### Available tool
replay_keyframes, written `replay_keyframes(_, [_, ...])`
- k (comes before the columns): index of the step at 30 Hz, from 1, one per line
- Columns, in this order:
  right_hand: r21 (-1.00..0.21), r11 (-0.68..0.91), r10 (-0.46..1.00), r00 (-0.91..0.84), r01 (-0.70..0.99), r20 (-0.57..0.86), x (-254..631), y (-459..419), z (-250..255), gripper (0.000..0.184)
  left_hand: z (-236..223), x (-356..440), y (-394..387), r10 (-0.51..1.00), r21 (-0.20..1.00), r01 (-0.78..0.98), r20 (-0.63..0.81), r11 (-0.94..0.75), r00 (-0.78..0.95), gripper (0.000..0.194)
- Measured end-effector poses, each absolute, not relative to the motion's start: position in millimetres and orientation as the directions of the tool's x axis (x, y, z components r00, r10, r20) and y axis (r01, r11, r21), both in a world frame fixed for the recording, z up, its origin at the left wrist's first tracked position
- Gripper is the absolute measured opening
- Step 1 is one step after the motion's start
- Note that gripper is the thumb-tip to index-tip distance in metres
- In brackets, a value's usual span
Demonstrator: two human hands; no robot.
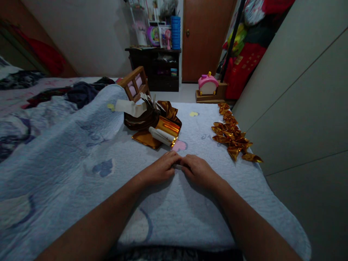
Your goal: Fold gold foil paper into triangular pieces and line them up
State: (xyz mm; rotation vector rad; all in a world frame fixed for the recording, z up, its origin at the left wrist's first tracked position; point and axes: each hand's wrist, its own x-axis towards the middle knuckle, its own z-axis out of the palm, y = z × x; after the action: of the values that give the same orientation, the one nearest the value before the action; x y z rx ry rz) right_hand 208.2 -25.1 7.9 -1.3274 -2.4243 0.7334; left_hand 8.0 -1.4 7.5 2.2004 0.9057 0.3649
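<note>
My left hand (162, 167) and my right hand (198, 169) meet low over the bed, fingers curled and pinched together. Between them shows the pale edge of a small piece of paper (178, 166); most of it is hidden by the fingers. Just beyond lies a messy stack of gold foil paper (167, 125) with white backing, some sheets curled or fanned open. At the bed's right edge sits a heap of folded gold paper pieces (231, 134) with pointed ends.
A pale blue quilt (106, 195) with printed shapes covers the bed, bunched up at the left beside clothes (83, 93). A wooden chair back (136, 83) rises behind the paper stack. White cabinet doors (304, 108) run along the right. A pink toy (208, 85) stands beyond the bed's far edge.
</note>
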Motion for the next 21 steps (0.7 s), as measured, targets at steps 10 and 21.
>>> replay_keyframes(10, [-0.614, 0.428, 0.854, -0.52, 0.663, 0.034, 211.5, -20.9, 1.6, 0.017, 0.9, 5.4, 2.4, 0.676, 0.723, 0.463, 0.007, -0.512, 0.737, 0.055])
replay_keyframes(21, [-0.681, 0.37, 0.878, -0.478, 0.632, 0.034, 213.3, -23.2, 7.6, 0.006, 6.2, 5.7, 0.0, 0.7, 0.742, 0.47, -0.001, -0.478, 0.714, 0.039])
